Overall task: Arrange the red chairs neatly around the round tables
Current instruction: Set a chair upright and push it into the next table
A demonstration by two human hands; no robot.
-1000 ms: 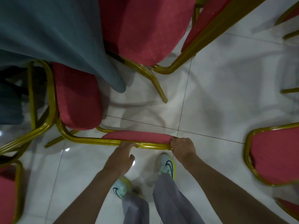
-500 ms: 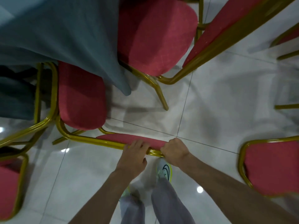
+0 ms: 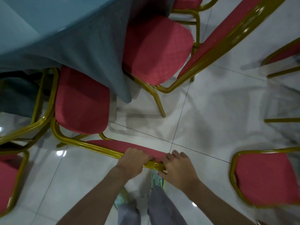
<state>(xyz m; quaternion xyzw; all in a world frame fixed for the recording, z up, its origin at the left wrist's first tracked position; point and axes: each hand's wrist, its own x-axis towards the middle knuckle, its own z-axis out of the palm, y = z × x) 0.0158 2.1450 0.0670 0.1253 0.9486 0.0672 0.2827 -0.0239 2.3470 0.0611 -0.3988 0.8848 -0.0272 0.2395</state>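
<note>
Nearest of all, grey trouser legs [image 3: 162, 208] and a pale shoe [image 3: 157, 179] stood on the glossy white floor tiles [image 3: 211, 119], with two bare forearms reaching forward above them. The left hand [image 3: 133, 161] gripped the top of the backrest [image 3: 112, 146] of a red chair [image 3: 81, 101], its fingers curled over the red pad and the gold rail. Just beside it, the right hand [image 3: 177, 169] held the same backrest at its right end, fingers laid over the pad's corner and the thumb against the gold rail on the near side. Beyond the backrest, the chair's red seat pointed toward the desk [image 3: 48, 30], its far edge meeting the hanging teal cloth [image 3: 97, 54], whose lowest fold drooped just beside the seat's right side. Another gold frame [image 3: 40, 108] pressed close along the seat's left side. To the right of the fold stood a second red chair [image 3: 155, 49], its seat partly tucked under the cloth and its backrest slanting away to the upper right. A third red chair [image 3: 266, 177] stood apart at the right edge, level with the hands, and a fourth [image 3: 8, 181] showed at the lower left. Farther out on the right, bits of more gold frames were blurred.
</note>
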